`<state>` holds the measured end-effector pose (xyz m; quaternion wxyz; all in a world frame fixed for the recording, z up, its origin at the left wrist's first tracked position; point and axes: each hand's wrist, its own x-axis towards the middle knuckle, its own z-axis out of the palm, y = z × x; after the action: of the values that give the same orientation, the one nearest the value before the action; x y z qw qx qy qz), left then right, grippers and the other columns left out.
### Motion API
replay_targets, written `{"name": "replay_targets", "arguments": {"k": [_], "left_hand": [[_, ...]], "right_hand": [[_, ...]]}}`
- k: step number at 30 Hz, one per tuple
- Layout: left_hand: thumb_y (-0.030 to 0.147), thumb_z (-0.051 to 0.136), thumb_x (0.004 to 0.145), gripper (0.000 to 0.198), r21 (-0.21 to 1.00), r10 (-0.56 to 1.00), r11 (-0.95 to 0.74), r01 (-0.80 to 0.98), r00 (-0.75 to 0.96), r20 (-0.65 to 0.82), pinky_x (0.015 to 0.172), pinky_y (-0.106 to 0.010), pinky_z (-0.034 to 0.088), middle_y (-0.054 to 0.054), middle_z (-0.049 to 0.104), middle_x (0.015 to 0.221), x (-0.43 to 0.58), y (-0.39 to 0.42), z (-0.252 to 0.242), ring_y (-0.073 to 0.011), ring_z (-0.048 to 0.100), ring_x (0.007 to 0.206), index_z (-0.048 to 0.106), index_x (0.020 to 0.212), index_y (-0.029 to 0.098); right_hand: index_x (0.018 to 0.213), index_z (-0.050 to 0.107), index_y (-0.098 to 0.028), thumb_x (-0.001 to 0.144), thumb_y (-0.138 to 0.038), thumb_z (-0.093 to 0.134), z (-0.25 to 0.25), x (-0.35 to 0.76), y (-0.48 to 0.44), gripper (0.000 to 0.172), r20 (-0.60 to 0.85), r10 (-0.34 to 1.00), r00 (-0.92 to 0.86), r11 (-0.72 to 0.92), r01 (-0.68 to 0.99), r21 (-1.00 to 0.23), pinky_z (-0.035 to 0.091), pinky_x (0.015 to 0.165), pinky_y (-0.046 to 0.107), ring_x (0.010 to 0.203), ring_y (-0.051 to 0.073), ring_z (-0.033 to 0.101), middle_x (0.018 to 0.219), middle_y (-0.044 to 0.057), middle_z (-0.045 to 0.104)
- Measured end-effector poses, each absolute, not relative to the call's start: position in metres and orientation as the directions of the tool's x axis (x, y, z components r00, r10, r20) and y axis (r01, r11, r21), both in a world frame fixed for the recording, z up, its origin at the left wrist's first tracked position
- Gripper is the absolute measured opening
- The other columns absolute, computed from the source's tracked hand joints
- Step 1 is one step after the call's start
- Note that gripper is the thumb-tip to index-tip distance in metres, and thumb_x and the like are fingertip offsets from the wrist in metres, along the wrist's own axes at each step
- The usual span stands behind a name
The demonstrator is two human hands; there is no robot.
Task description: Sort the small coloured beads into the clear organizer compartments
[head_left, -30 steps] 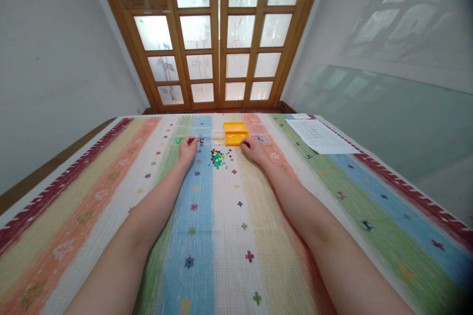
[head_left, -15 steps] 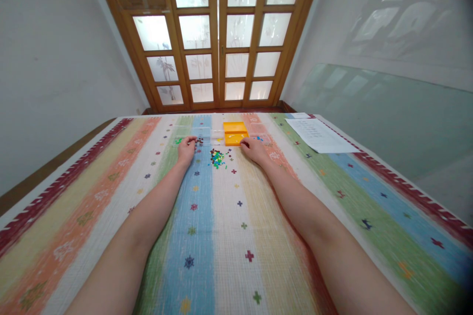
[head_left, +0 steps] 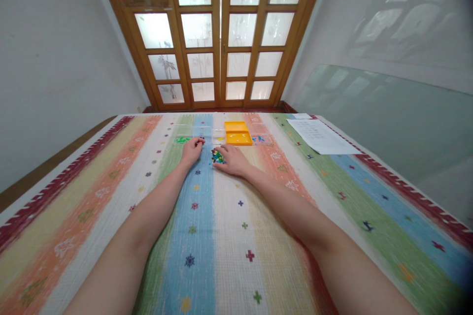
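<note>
A small pile of mixed coloured pieces (head_left: 217,157) lies on the striped cloth. Around its right side is my right hand (head_left: 232,159), fingers spread and touching the edge of the pile. My left hand (head_left: 192,150) is closed in a pinch at the front of a clear box with dark pieces; what it holds is too small to make out. Green pieces (head_left: 182,140) lie in a clear box to its left. Beyond the pile, an open yellow box (head_left: 238,127) holds a few pale pieces. Blue pieces (head_left: 258,139) are in a clear box on the right.
A striped, patterned tablecloth (head_left: 229,236) covers the table. Printed white paper (head_left: 320,136) lies at the back right. Behind the table stand wooden doors with glass panes (head_left: 200,66), and a greenish glass panel (head_left: 388,118) leans on the right wall.
My right hand has moved left and nearer, from the yellow box to the pile, and its fingers have spread. My left hand has shifted slightly right, still pinched.
</note>
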<state>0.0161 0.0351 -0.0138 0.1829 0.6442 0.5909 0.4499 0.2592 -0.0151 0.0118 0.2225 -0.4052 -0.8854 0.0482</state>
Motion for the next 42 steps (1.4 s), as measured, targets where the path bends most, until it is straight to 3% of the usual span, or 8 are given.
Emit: {"name": "replay_targets", "arguments": {"k": [4,10,14,18,23,33,42], "left_hand": [[0.02,0.051,0.092,0.028,0.736,0.923,-0.237,0.635,-0.089,0.374,0.089,-0.035,0.056,-0.005,0.078,0.102,0.017,0.034,-0.012,-0.0211,0.069,0.092,0.077,0.101,0.02],[0.022,0.052,0.096,0.028,0.588,0.917,-0.309,0.748,0.072,0.392,0.096,-0.038,0.053,-0.007,0.078,0.108,0.023,0.027,-0.009,-0.024,0.069,0.1,0.078,0.104,0.021],[0.026,0.054,0.097,0.03,0.476,0.877,-0.456,0.752,0.287,0.386,0.106,-0.04,0.05,-0.01,0.075,0.121,0.033,0.019,-0.007,-0.0253,0.067,0.114,0.076,0.118,0.02],[0.032,0.06,0.095,0.039,0.38,0.798,-0.598,0.705,0.483,0.361,0.115,-0.044,0.045,-0.008,0.07,0.136,0.04,0.01,-0.003,-0.0264,0.062,0.128,0.07,0.133,0.024],[0.021,0.063,0.085,0.057,0.327,0.735,-0.678,0.658,0.602,0.313,0.12,-0.047,0.041,-0.01,0.063,0.147,0.04,0.005,0.002,-0.0284,0.057,0.136,0.063,0.141,0.022],[0.037,0.065,0.094,0.034,0.312,0.742,-0.668,0.675,0.573,0.348,0.103,-0.043,0.051,-0.01,0.071,0.12,0.046,-0.002,0.011,-0.0269,0.064,0.112,0.069,0.124,0.022],[0.034,0.064,0.098,0.032,0.272,0.763,-0.635,0.723,0.532,0.368,0.104,-0.043,0.048,-0.01,0.07,0.121,0.041,0.004,0.007,-0.0277,0.061,0.116,0.069,0.127,0.022]], "right_hand": [[0.15,0.052,-0.031,0.087,-0.073,0.069,0.004,0.246,-0.021,0.077,0.364,0.777,-0.513,0.613,0.748,-0.255,0.039,0.111,0.048,0.13,0.035,0.055,0.141,0.015,0.059],[0.142,0.06,-0.027,0.095,-0.059,0.068,0.005,0.252,-0.008,0.057,0.381,0.8,-0.463,0.573,0.777,-0.26,0.042,0.104,0.042,0.121,0.032,0.059,0.125,0.014,0.067],[0.14,0.063,-0.024,0.097,-0.055,0.068,0.008,0.271,0.002,0.053,0.357,0.754,-0.551,0.647,0.714,-0.267,0.043,0.105,0.041,0.122,0.031,0.059,0.129,0.014,0.067],[0.146,0.059,-0.026,0.093,-0.055,0.074,0.011,0.293,0.013,0.063,0.326,0.661,-0.676,0.751,0.592,-0.293,0.045,0.104,0.042,0.122,0.03,0.06,0.133,0.012,0.066],[0.145,0.06,-0.024,0.09,-0.058,0.076,0.01,0.303,0.022,0.067,0.324,0.633,-0.703,0.773,0.592,-0.226,0.046,0.105,0.046,0.123,0.033,0.059,0.136,0.015,0.064],[0.123,0.073,-0.022,0.098,-0.051,0.069,0.008,0.3,0.024,0.039,0.348,0.659,-0.667,0.746,0.64,-0.186,0.045,0.098,0.04,0.112,0.028,0.058,0.118,0.012,0.067],[0.134,0.067,-0.024,0.1,-0.054,0.064,0.005,0.293,0.017,0.046,0.332,0.687,-0.647,0.716,0.68,-0.156,0.042,0.102,0.042,0.116,0.029,0.056,0.124,0.014,0.063]]}}
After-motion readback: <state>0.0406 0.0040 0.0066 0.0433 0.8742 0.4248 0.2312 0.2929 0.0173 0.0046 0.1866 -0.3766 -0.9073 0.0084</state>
